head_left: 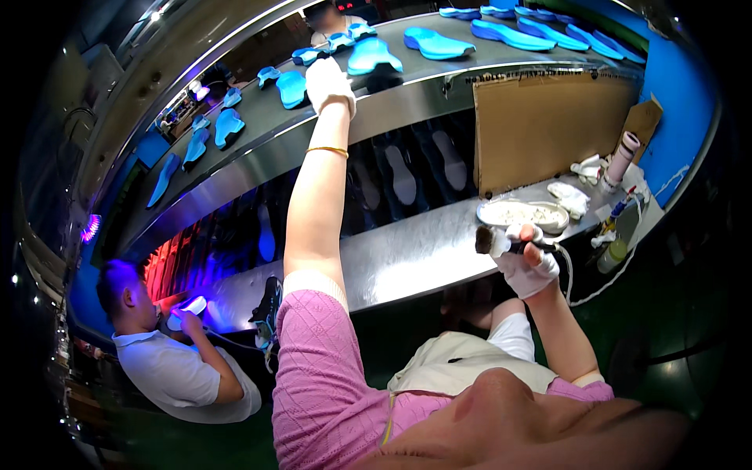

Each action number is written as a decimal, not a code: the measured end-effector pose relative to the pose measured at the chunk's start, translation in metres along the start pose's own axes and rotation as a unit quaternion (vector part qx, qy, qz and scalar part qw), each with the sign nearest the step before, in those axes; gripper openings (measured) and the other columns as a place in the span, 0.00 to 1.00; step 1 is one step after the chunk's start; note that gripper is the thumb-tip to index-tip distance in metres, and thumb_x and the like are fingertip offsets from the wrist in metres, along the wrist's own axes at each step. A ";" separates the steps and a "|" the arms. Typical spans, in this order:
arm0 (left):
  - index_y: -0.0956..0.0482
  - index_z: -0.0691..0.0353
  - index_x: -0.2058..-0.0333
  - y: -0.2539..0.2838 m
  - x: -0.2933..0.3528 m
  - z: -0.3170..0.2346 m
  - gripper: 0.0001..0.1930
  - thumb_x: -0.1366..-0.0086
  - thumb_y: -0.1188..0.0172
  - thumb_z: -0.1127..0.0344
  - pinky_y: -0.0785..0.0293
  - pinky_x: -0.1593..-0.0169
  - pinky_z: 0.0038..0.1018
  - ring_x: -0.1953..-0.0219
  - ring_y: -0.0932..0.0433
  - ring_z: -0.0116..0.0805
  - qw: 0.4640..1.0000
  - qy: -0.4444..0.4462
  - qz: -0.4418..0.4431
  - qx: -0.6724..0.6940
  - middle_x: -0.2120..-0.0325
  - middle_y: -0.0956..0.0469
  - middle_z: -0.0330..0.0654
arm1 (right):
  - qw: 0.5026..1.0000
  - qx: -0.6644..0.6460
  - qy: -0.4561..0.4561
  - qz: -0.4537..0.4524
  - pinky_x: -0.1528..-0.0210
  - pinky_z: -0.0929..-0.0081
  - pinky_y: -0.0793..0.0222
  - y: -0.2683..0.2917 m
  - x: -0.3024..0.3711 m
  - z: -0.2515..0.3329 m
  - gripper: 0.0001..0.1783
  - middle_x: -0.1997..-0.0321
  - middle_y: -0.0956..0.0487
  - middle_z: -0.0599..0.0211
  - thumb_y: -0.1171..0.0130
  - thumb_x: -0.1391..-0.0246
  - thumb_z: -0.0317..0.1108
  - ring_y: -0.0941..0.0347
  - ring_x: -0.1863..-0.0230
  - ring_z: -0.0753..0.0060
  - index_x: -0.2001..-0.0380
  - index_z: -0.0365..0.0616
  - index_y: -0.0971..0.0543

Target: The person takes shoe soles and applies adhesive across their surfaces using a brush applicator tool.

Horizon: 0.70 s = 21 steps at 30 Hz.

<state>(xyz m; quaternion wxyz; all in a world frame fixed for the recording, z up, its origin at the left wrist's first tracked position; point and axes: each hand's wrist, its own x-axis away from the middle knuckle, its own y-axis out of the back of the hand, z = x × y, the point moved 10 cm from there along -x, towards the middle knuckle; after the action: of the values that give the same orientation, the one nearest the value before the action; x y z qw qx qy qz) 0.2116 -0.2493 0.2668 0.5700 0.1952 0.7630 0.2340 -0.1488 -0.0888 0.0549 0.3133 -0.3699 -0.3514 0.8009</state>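
My left arm stretches far forward over the conveyor belt [439, 69]. My white-gloved left hand [329, 84] is at the belt among blue shoe soles, between a larger sole [374, 56] and a smaller-looking one [291, 90]. Its fingertips are hidden, so whether it grips a sole cannot be made out. My right hand [529, 266], in a white glove with bare fingertips, is closed round a brush [487, 240] with dark bristles. A thin white hose [570, 278] runs from near that hand. Just beyond the brush sits a pale oval dish [560, 223] with whitish contents.
More blue soles [439, 43] lie along the belt. Below it, dark shoes with grey soles [401, 174] stand behind a metal ledge [407, 266]. A cardboard sheet [548, 129] leans at right, near crumpled white cloth [570, 200]. A co-worker [176, 360] sits at left holding a lit sole.
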 end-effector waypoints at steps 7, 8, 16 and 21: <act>0.23 0.48 0.54 -0.002 0.022 0.076 0.18 0.44 0.42 0.56 0.27 0.51 0.32 0.56 0.23 0.37 0.942 0.173 0.287 0.029 0.54 0.23 0.42 | 0.962 0.241 -0.044 -0.124 0.67 0.84 0.34 0.028 0.002 -0.004 0.09 0.69 0.24 0.68 0.39 0.50 0.23 0.30 0.72 0.80 0.64 0.41 0.25; 0.22 0.48 0.56 0.009 0.018 0.080 0.16 0.44 0.42 0.55 0.27 0.53 0.32 0.57 0.23 0.38 0.967 0.122 0.221 -0.037 0.55 0.23 0.42 | 0.947 0.287 -0.048 -0.133 0.65 0.83 0.33 0.031 0.001 -0.009 0.09 0.68 0.24 0.66 0.39 0.50 0.22 0.29 0.70 0.80 0.65 0.41 0.25; 0.21 0.61 0.63 0.134 0.083 0.006 0.18 0.47 0.33 0.55 0.27 0.55 0.31 0.63 0.23 0.38 0.984 -0.159 -0.037 0.074 0.66 0.23 0.44 | 0.830 0.553 -0.009 -0.070 0.58 0.79 0.30 0.030 0.007 -0.018 0.09 0.68 0.21 0.69 0.36 0.57 0.18 0.27 0.64 0.77 0.71 0.42 0.22; 0.25 0.68 0.58 0.219 0.108 0.058 0.18 0.37 0.42 0.57 0.25 0.52 0.35 0.62 0.23 0.38 0.773 0.013 -0.152 0.616 0.65 0.23 0.47 | 0.799 0.596 0.085 -0.007 0.59 0.80 0.30 -0.001 0.002 0.013 0.10 0.66 0.23 0.67 0.38 0.55 0.17 0.27 0.64 0.79 0.69 0.41 0.24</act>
<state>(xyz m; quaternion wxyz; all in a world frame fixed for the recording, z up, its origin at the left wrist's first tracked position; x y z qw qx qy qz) 0.2444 -0.0017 0.2957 0.3459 0.3831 0.7710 -0.3731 -0.1600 -0.0907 0.0612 0.5057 -0.1744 0.2206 0.8156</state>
